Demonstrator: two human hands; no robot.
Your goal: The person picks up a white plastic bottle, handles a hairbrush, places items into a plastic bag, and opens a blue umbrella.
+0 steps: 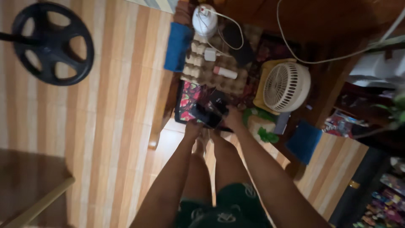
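Both hands — left hand (193,128), right hand (233,117) — grip one black device (209,114).

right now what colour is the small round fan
White or cream, seen in the head view: small round fan.

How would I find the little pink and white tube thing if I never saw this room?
Look for the round white fan lying face-up on the low wooden table. Just left of it sits a brown cardboard egg tray. The tube lies on its side on that tray, white with a pink end, longer and thinner than the square white plug nearby.
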